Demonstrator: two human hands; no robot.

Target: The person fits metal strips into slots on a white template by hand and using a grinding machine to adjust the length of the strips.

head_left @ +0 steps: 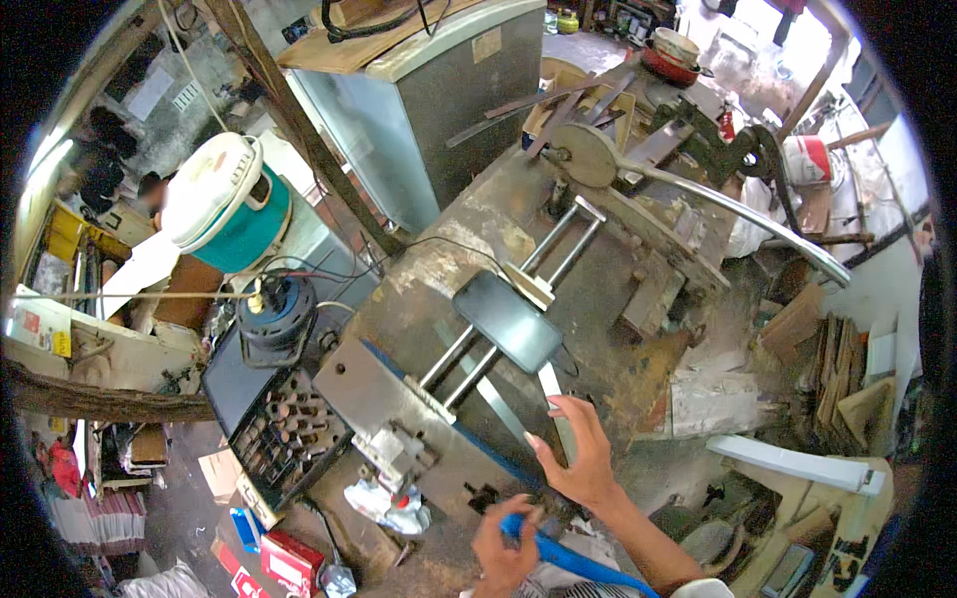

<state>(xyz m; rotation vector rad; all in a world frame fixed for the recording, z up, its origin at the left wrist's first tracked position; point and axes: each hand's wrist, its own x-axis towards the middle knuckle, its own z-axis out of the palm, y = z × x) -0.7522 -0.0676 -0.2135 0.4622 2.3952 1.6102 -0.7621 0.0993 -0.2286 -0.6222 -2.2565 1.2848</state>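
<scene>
My left hand [503, 543], low in the middle, has its fingers curled against a long blue strap-like piece [583, 566]; what kind of thing it is I cannot make out. Up and to its right, my right hand [583, 458] has thumb and fingers spread apart, beside a flat metal strip [551, 384]. Whether it touches the strip I cannot tell. Beyond the hands, a dark phone [508, 321] lies across two parallel metal rods [474, 371] of a frame on the workbench [618, 374]. A second flat metal strip [501, 407] lies beneath the rods.
A metal plate [344, 384] with a blue edge lies left of the hands, bearing a small metal block [394, 453]. Further left is an open case [234, 384] of small parts. A long curved metal lever [738, 207] reaches across the far right. A red box [291, 561] sits lower left.
</scene>
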